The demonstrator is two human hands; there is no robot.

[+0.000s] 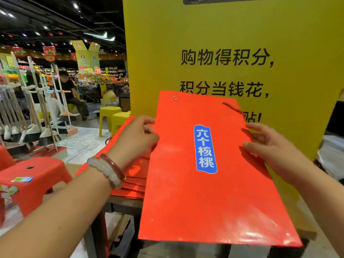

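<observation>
The flat red bag [186,198] lies lengthwise between the hands, above the counter [126,203] stack [134,175]. The left hand [137,135] pinches its left edge, the right hand [265,144] its right (beside the cord handle [232,108]).

A dark wooden table [124,202] bears a stack of flat red bags [134,183] — edges slightly fanned.

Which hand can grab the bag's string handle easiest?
Probably right. The right hand holds the red bag just below its rope handle; the left hand pinches the opposite edge, farther away.
</observation>
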